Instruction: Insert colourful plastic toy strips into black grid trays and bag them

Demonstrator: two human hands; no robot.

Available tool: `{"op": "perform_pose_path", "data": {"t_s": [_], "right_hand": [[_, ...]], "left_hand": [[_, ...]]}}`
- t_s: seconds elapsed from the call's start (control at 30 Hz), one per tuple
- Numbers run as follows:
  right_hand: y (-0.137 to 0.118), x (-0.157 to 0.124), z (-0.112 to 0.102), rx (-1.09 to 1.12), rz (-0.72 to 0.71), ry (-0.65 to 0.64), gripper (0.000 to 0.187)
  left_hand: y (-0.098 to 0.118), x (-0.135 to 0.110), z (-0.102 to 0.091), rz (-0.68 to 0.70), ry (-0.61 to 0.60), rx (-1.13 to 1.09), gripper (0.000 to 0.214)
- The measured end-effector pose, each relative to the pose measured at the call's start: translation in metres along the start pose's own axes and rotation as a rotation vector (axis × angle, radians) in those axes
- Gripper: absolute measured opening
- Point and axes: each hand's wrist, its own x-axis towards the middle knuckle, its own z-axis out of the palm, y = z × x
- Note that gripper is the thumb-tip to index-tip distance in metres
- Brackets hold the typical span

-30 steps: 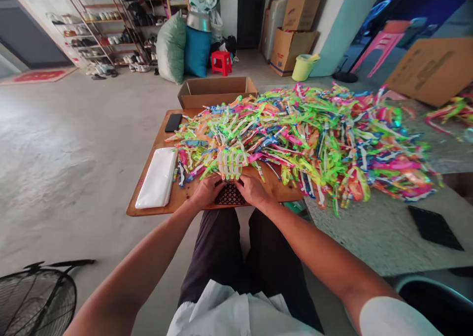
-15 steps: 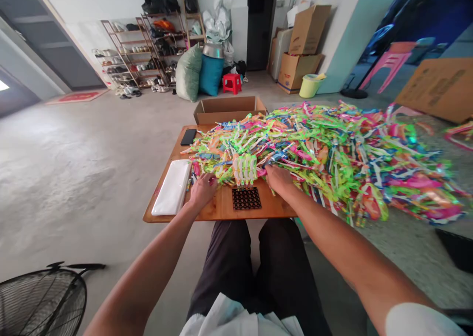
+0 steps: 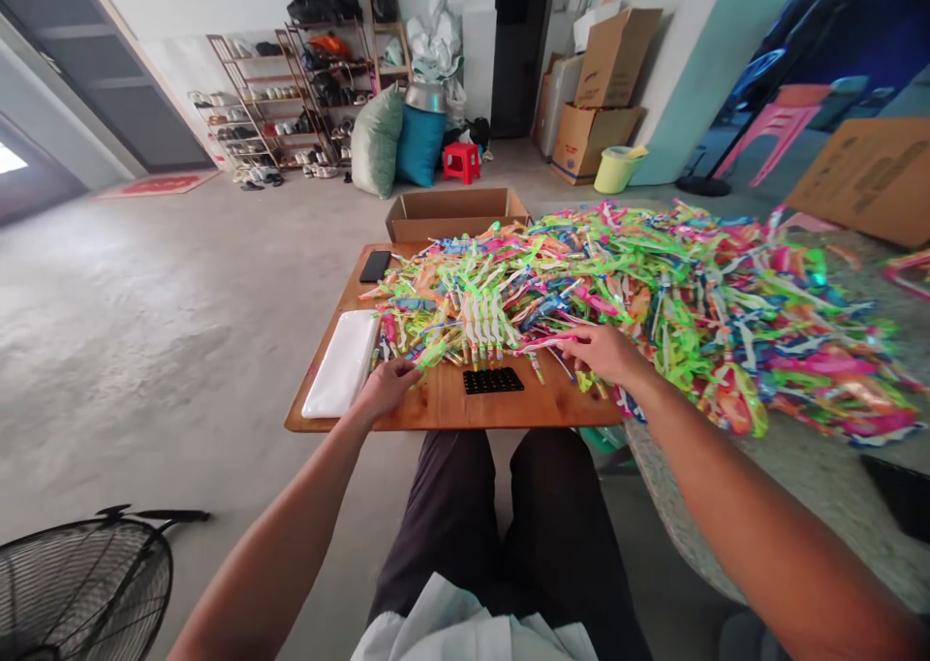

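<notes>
My left hand (image 3: 390,388) is closed in a pinch on a green plastic piece (image 3: 433,353), near the front of the wooden table. My right hand (image 3: 602,353) grips the end of a slim pink-and-white plastic piece (image 3: 542,344) that points left. Between the hands, several similar pieces with white strips lie side by side in a row (image 3: 485,322). Just in front of that row sits a black tray with a grid of holes (image 3: 494,381). Behind and to the right spreads a large heap of bright plastic pieces (image 3: 639,283); their exact kind is too small to tell.
A stack of white plastic sheets or bags (image 3: 340,365) lies on the table's (image 3: 421,411) left side, with a black phone (image 3: 374,267) behind it. An open cardboard box (image 3: 454,223) stands beyond the table. A fan (image 3: 79,583) is at lower left.
My right hand has moved right, drawing the pink-and-white piece from the heap. My left hand has shifted slightly left and toward me, with a green piece in its fingers. The black tray looks tilted.
</notes>
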Motion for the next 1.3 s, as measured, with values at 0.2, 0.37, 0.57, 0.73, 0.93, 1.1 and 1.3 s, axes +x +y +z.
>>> {"op": "perform_pose_path", "data": {"t_s": [0.2,0.37,0.57,0.73,0.93,1.1,1.3], "right_hand": [[-0.021,0.009,0.038,0.275,-0.060,0.137,0.035],[-0.031,0.019,0.082,0.167,-0.077,0.156,0.032],[-0.028,0.016,0.112,0.197,-0.060,0.086,0.023],[-0.030,0.004,0.108,0.256,0.073,0.191,0.025],[-0.039,-0.031,0.104,0.457,0.119,0.289,0.023],[-0.041,-0.038,0.113,0.348,0.071,0.164,0.019],[-0.036,-0.023,0.124,0.190,-0.056,0.144,0.032]], "left_hand": [[0.009,-0.026,0.001,-0.124,-0.142,-0.371,0.034],[0.033,-0.034,0.034,-0.103,-0.021,-0.650,0.042],[0.038,-0.034,0.078,0.095,0.061,-0.573,0.044],[0.025,-0.038,0.093,0.263,0.105,-0.273,0.036],[0.019,-0.040,0.101,0.197,0.008,-0.110,0.033],[0.019,-0.037,0.102,0.203,0.017,-0.093,0.028],[0.015,-0.037,0.098,0.282,-0.005,-0.089,0.024]]}}
